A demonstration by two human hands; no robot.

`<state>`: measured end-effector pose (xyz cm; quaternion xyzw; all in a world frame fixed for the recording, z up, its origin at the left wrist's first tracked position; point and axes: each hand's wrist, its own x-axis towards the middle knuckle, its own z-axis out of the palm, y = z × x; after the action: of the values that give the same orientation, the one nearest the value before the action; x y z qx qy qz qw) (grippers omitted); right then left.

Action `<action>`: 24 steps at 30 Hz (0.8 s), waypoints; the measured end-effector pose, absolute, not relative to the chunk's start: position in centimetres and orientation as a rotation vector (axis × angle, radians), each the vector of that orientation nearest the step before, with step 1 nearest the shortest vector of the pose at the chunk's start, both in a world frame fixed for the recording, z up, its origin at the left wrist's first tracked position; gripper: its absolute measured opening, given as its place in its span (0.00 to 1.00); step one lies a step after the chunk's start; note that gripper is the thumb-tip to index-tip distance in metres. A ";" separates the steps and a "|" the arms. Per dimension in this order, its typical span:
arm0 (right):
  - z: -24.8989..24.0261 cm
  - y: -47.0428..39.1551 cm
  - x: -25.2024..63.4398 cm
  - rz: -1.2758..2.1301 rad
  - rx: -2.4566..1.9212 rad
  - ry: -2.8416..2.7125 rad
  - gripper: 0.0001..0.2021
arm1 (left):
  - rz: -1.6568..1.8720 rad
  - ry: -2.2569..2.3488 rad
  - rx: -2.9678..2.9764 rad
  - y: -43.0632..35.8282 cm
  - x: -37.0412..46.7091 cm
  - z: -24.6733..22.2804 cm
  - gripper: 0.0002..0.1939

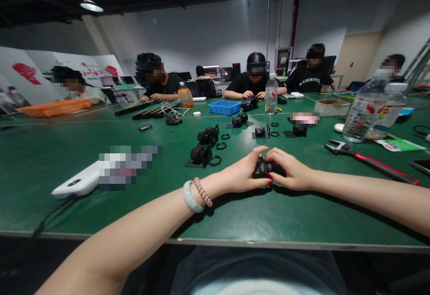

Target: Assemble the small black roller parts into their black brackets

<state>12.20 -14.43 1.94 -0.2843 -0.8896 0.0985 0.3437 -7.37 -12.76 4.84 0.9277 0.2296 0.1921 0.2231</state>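
Both my hands meet around a small black part (264, 168) low over the green table (134, 214). My left hand (247, 169) grips it from the left, with a pale bangle and a beaded bracelet on that wrist. From the right, my right hand (292, 169) closes on the same part, its thumb near the left one. Fingers hide much of the part, so its exact kind cannot be told. Beyond my hands lie similar black parts with flat slotted plates (200, 155), and several black rings (215, 160) beside them.
Adjustable pliers with a red handle (372, 160) lie at right, near large clear bottles (363, 111). A white device (80, 180) with a cable lies at left. Farther back are a blue tray (224, 107), an orange drink bottle (185, 97), a cardboard box (332, 108) and several people working.
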 end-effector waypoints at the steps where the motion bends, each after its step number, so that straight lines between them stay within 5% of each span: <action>1: 1.9 -14.4 12.2 0.257 -0.744 -2.312 0.10 | 0.532 0.633 2.562 -12.7 -7.4 4.8 0.38; 24: 2.0 -14.5 12.2 0.262 -0.760 -2.318 0.09 | 0.545 0.601 2.554 -12.8 -7.4 4.9 0.38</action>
<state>12.17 -14.51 2.00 -0.2918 -0.8894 0.1004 0.3374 -7.36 -12.77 4.94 0.9278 0.2184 0.1978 0.2289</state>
